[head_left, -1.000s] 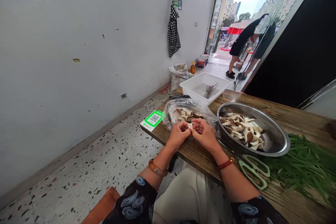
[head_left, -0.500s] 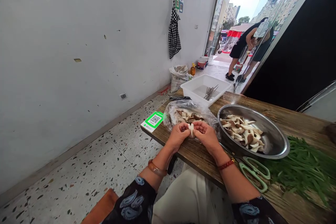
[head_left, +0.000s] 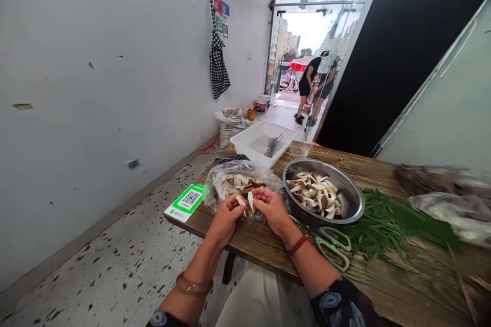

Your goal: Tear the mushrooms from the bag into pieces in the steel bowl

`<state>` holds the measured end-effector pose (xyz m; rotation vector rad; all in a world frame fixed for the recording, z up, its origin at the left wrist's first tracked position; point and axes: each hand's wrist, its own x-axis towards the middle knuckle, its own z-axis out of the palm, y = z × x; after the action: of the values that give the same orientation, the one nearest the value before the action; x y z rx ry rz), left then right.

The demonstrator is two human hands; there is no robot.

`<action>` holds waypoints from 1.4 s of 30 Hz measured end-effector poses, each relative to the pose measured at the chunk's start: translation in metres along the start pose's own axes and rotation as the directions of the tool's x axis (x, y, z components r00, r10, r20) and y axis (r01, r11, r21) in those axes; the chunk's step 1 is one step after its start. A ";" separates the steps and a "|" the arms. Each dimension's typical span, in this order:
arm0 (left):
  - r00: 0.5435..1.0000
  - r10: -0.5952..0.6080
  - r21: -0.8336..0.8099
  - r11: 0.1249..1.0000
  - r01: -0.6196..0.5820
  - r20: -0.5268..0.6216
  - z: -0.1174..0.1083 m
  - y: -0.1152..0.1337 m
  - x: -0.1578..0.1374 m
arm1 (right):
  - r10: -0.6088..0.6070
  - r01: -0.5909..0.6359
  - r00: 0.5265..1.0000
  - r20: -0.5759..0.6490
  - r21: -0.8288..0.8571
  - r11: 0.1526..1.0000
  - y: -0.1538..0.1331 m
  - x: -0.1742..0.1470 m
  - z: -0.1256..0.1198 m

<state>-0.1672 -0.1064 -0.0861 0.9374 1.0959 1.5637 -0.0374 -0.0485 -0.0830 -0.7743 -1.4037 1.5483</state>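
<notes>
Between thumb and fingers, my left hand (head_left: 229,214) pinches a piece of mushroom (head_left: 241,201), pale and slim. My right hand (head_left: 270,209) pinches another white mushroom piece (head_left: 250,201) close beside it, with a small gap between the two. Both hands are over the near edge of a clear plastic bag (head_left: 218,179) of mushrooms (head_left: 241,182). Just right of my right hand is a steel bowl (head_left: 351,199), holding many torn mushroom pieces (head_left: 314,191) with white flesh and brown caps.
Green-handled scissors (head_left: 334,246) lie before the bowl, beside green leafy stalks (head_left: 387,225). A white plastic tub (head_left: 249,147) with metal skewers (head_left: 273,146) stands behind the bag. A QR-code card (head_left: 186,203) lies at the wooden table's (head_left: 303,150) left corner. A person (head_left: 309,82) bends by the glass door.
The single mushroom piece held by both hands is now in two, one in each hand, and the hands are slightly apart. The camera view has turned to the right.
</notes>
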 end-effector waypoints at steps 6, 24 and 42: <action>1.000 0.008 0.016 1.000 -0.008 -0.011 -0.001 -0.001 0.002 | -0.049 0.050 0.999 0.008 -0.032 0.998 -0.002 0.000 -0.001; 0.991 0.056 -0.109 0.992 -0.069 -0.125 0.001 -0.009 0.003 | -0.537 0.401 0.835 0.121 -0.802 0.443 -0.069 -0.021 -0.028; 0.938 0.161 -0.048 0.982 -0.184 -0.307 0.001 -0.018 0.003 | -0.228 0.404 0.909 0.349 -0.872 0.277 -0.043 -0.020 -0.015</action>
<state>-0.1619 -0.1014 -0.1033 0.7751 1.1789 1.9281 -0.0078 -0.0610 -0.0457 -0.9168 -2.4449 0.3037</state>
